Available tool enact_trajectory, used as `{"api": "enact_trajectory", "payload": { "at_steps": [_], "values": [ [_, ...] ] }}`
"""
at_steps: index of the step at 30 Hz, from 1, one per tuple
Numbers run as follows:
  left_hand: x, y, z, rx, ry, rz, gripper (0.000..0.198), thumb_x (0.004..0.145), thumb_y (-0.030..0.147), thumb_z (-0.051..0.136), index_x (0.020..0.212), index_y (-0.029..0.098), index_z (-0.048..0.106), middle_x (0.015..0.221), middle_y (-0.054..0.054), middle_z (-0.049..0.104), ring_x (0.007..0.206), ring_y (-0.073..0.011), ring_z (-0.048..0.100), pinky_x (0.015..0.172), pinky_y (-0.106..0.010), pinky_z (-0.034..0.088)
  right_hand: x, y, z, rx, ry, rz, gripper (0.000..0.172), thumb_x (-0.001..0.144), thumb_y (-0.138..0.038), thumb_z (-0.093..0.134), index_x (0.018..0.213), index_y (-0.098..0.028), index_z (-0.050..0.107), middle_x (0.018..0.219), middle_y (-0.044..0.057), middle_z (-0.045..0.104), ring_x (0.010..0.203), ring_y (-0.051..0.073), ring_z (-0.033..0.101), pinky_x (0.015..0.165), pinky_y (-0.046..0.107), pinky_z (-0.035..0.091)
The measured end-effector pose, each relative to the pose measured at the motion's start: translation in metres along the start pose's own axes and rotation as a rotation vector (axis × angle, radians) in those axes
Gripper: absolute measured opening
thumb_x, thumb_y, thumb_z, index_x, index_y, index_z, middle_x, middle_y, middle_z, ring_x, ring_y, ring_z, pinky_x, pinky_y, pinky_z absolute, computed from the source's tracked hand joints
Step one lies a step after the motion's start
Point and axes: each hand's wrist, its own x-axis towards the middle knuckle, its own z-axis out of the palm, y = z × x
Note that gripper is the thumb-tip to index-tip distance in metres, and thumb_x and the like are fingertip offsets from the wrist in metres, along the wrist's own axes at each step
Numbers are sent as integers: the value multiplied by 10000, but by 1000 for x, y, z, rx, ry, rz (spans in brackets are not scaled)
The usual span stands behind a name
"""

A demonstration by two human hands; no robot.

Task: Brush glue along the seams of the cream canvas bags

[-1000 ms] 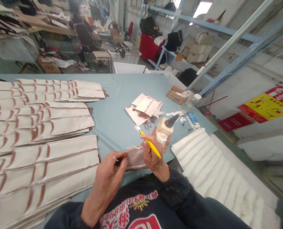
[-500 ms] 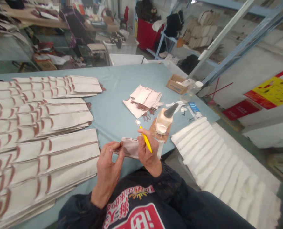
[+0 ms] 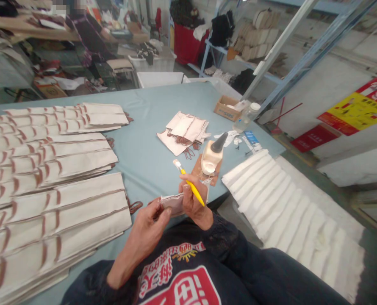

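A small pale fabric piece (image 3: 172, 204) with dark stitched edging is stretched between my two hands, close to my body. My left hand (image 3: 152, 220) pinches its left end between thumb and fingers. At its right end my right hand (image 3: 196, 201) grips the fabric and also holds a yellow-handled brush (image 3: 193, 188), its pale bristles pointing up and to the left. Just beyond the right hand, a cream glue bottle (image 3: 212, 156) with a dark nozzle rests tilted on a brown board (image 3: 197, 168). A pile of pale fabric pieces (image 3: 187, 127) with brown cords lies farther back.
Overlapping rows of pale fabric pieces with brown strips (image 3: 90, 203) cover the left of the blue-green table (image 3: 144, 152). On the right is a stack of white folded material (image 3: 290, 216). A cardboard box (image 3: 227, 108) and a clear jar (image 3: 248, 116) stand at the back right. A person (image 3: 88, 36) is in the background.
My left hand has shifted its grip, its fingers now closed over the fabric's left end. The fabric sits slightly lower and more level. The whole view has shifted a little.
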Motion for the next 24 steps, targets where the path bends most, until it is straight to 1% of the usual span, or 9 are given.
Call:
{"api": "enact_trajectory", "payload": {
  "at_steps": [2,5,8,11,15,17,19,22,24],
  "values": [
    [3,4,-3,-150,-113,-51,237,910,327,576,928,186,765,824,-25,758,789,-215,681,742,-307,549,1,-1,0,41,-14,1,358,1116,-388,409,1150,-188,704,736,32,691,640,181,686,703,339,621],
    [9,6,-7,-261,-154,-106,236,899,335,608,935,179,782,806,-22,731,765,-206,633,768,-311,537,11,-8,-4,163,59,98,404,1124,-444,376,1088,-207,702,685,26,650,556,169,637,578,306,582],
    [12,7,-11,-288,-131,-135,208,884,347,654,877,187,787,683,15,640,623,-156,495,660,-275,481,31,-19,-18,258,176,208,386,1127,-442,383,1027,-210,675,625,-16,576,506,142,589,500,261,523],
    [14,10,-18,-323,-118,-183,208,868,383,704,809,190,757,616,43,552,555,-119,393,535,-232,377,50,-33,-36,417,226,315,376,1099,-477,475,921,-212,674,565,-57,515,438,97,503,422,202,419],
    [17,17,-26,-422,-149,-347,281,839,465,784,824,192,715,558,73,484,480,-88,343,438,-200,253,61,-53,-51,637,96,380,380,1051,-481,597,796,-207,664,506,-93,450,354,53,359,353,171,306],
    [17,23,-28,-495,-143,-411,317,806,482,835,870,193,720,545,83,476,456,-75,342,424,-187,237,62,-58,-51,641,-7,339,355,1056,-459,595,823,-205,679,511,-90,472,352,55,354,356,183,326],
    [16,30,-30,-567,-150,-441,353,775,473,878,932,189,740,581,70,534,466,-70,387,436,-178,280,62,-58,-48,578,-96,238,319,1072,-421,565,881,-204,700,574,-60,564,380,67,415,387,207,389],
    [12,36,-32,-628,-194,-462,378,793,477,876,1001,182,765,603,49,584,465,-75,417,432,-178,310,68,-54,-40,388,-169,-34,273,1085,-349,526,931,-212,704,720,-4,709,511,102,602,502,243,509],
    [10,36,-33,-625,-186,-457,364,814,483,860,989,176,773,545,64,535,431,-70,363,404,-177,273,74,-51,-36,257,-165,-200,278,1094,-307,492,918,-220,688,750,0,748,597,117,679,570,248,550]
  ]
}}
